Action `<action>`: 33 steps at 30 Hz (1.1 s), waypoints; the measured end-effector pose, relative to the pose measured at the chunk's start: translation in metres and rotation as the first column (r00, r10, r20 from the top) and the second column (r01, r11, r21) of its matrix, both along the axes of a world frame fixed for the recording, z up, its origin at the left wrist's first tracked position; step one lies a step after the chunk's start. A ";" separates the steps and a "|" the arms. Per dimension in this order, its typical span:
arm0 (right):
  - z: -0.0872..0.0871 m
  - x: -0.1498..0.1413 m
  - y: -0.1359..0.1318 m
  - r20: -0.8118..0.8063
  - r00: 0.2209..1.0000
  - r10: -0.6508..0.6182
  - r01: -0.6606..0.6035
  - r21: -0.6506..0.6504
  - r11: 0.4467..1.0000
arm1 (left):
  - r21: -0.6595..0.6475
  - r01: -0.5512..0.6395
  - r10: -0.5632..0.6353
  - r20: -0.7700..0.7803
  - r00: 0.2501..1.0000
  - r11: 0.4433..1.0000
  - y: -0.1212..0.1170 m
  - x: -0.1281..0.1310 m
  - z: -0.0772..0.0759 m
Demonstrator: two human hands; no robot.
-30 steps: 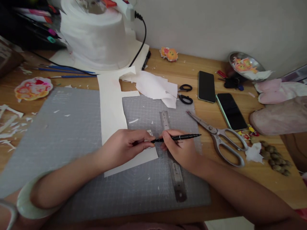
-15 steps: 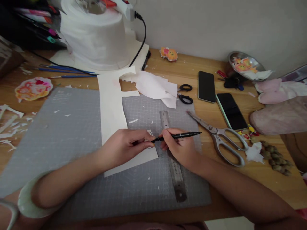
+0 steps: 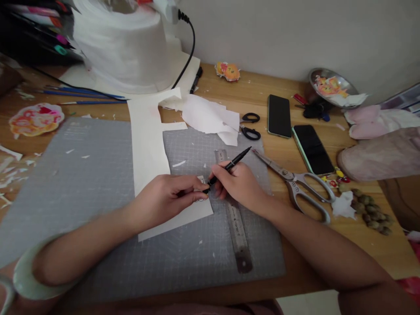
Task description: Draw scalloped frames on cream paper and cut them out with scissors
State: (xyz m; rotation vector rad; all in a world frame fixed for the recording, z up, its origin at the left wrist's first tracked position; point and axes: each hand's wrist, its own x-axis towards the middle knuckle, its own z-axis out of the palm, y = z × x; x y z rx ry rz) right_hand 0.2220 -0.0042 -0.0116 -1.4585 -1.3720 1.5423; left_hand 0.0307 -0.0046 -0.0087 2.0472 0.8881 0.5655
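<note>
My right hand (image 3: 239, 183) holds a slim black marker (image 3: 233, 162), which slants with its narrow far end up and to the right. The marker's lower end is close to the fingertips of my left hand (image 3: 175, 194). Pinched between my left thumb and fingers is a small black pen cap (image 3: 206, 190), partly hidden. Beneath my left hand is a cut sheet of white paper (image 3: 148, 146) with a small line drawing, mostly covered by the fingers. A steel ruler (image 3: 236, 227) passes under my right hand on the grey cutting mat (image 3: 95, 162).
Large grey scissors (image 3: 290, 176) lie on the right, near two phones (image 3: 279, 116) and a metal bowl (image 3: 354, 89). Black-handled scissors (image 3: 251, 132) are partly under paper scraps (image 3: 210, 116). A big white roll (image 3: 121, 52) and blue brushes (image 3: 95, 102) are at the back left.
The marker has swung from nearly level to a steep slant, its far end rising and moving left. My right hand has turned with it; my left hand keeps its pinch.
</note>
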 end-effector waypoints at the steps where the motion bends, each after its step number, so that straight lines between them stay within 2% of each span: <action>1: 0.001 0.000 0.000 0.002 1.000 -0.005 0.005 -0.001 1.000 | -0.002 -0.004 0.004 -0.003 1.000 1.000 0.000 0.000 0.001; 12: -0.001 0.004 -0.006 0.063 0.997 -0.039 0.033 0.086 0.996 | 0.000 -0.005 0.005 -0.011 1.000 1.000 0.000 -0.001 0.001; 18: 0.000 0.006 -0.006 0.028 0.999 -0.018 0.017 0.031 0.999 | -0.004 -0.012 0.012 -0.014 1.000 1.000 0.001 0.000 0.001; 21: 0.001 0.006 -0.005 -0.015 0.998 -0.054 0.053 -0.033 0.998 | 0.027 -0.026 0.025 0.014 1.000 0.999 0.000 0.000 0.002; 23: 0.002 0.007 -0.004 -0.050 0.995 -0.091 0.088 -0.065 0.994 | 0.043 -0.093 0.091 0.049 0.995 0.995 0.000 -0.001 0.003; 26: 0.002 0.007 -0.004 -0.074 0.991 -0.112 0.108 -0.061 0.992 | 0.044 -0.260 0.255 0.095 0.962 0.965 -0.001 -0.003 0.004; 28: 0.002 0.007 -0.004 -0.074 0.991 -0.110 0.107 -0.048 0.993 | 0.046 -0.303 0.298 0.096 0.950 0.952 -0.001 -0.003 0.004; 33: 0.000 0.006 -0.005 -0.068 0.993 -0.093 0.091 -0.032 0.995 | 0.021 -0.218 0.216 0.069 0.974 0.976 -0.001 -0.001 0.004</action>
